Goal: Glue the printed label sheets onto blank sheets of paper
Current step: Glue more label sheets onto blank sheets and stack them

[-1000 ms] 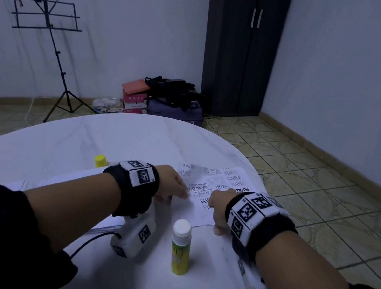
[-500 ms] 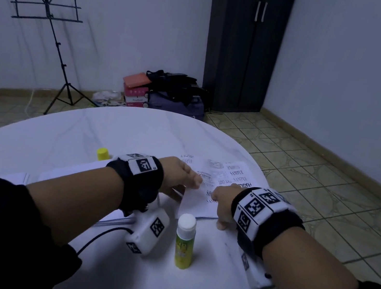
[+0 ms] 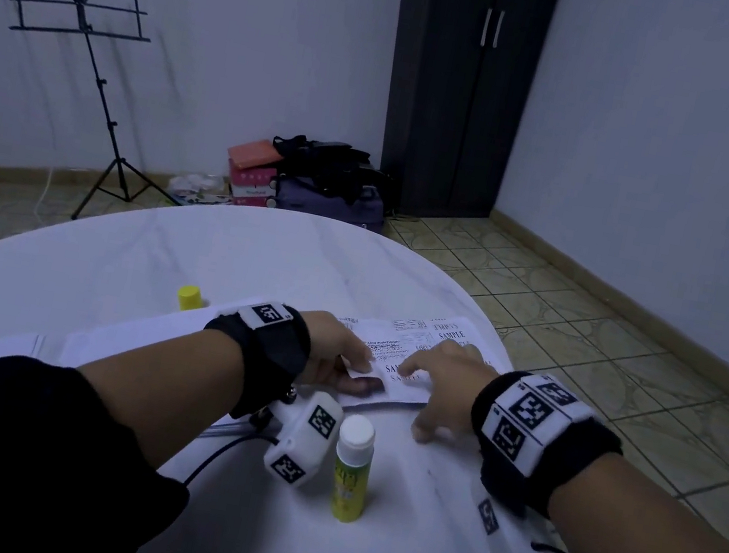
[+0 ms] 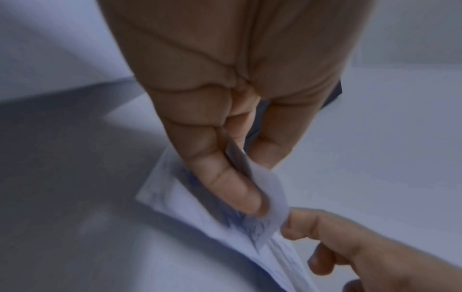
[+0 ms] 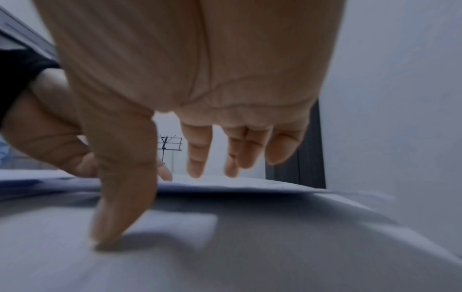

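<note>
Head view showed the left hand [image 3: 333,358] pinching a corner of the white printed label sheet [image 3: 413,348], apparently to peel it up, while the right hand's [image 3: 446,383] spread fingertips [image 5: 195,170] steadied it on the white marble tabletop [image 3: 210,258].

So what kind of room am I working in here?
Probably a spare room in a home: a dark wardrobe in the corner, a music stand, and bags and boxes piled on the tiled floor.

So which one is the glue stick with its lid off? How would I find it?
Start at the round white table and find the two hands on the printed sheet. Just in front of them, between the wrists, the glue stick stands upright: yellow-green, white on top. The yellow cap sits apart, farther left.
</note>
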A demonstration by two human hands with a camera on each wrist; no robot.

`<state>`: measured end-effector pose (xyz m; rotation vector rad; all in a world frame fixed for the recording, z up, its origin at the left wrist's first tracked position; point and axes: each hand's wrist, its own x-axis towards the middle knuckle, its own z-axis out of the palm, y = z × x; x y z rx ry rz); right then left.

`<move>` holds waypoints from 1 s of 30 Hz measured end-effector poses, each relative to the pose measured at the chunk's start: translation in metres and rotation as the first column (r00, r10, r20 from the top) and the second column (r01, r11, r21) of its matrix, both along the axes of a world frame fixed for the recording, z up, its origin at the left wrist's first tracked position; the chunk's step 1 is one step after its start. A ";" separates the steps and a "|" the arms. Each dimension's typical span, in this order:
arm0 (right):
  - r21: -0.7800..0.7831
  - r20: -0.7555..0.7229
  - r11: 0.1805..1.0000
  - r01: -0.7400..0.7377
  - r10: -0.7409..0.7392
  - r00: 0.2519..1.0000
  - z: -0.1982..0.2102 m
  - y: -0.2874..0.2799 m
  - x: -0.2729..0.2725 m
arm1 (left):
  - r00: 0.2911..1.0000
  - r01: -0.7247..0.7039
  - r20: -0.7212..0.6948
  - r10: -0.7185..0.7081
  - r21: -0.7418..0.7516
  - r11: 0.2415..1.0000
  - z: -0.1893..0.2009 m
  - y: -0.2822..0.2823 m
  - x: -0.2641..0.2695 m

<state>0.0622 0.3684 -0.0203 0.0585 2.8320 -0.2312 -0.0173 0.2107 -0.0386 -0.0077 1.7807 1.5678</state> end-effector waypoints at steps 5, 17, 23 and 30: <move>-0.380 0.009 0.923 -0.061 0.070 0.998 0.011 -0.004 0.011 | 0.998 -0.044 0.036 0.043 0.030 0.999 -0.003 -0.001 -0.009; 0.107 0.129 0.993 -0.055 0.041 0.991 0.011 -0.010 0.015 | 0.998 -0.057 -0.024 0.055 -0.109 0.992 -0.020 -0.007 -0.022; 0.117 0.108 0.989 0.088 -0.101 0.989 0.001 -0.014 0.003 | 0.999 -0.053 -0.012 0.052 -0.074 0.996 -0.023 -0.009 -0.022; 0.390 0.069 0.920 0.043 -0.076 0.995 -0.013 -0.017 -0.016 | 0.998 -0.062 -0.015 0.061 -0.106 0.992 -0.024 -0.010 -0.020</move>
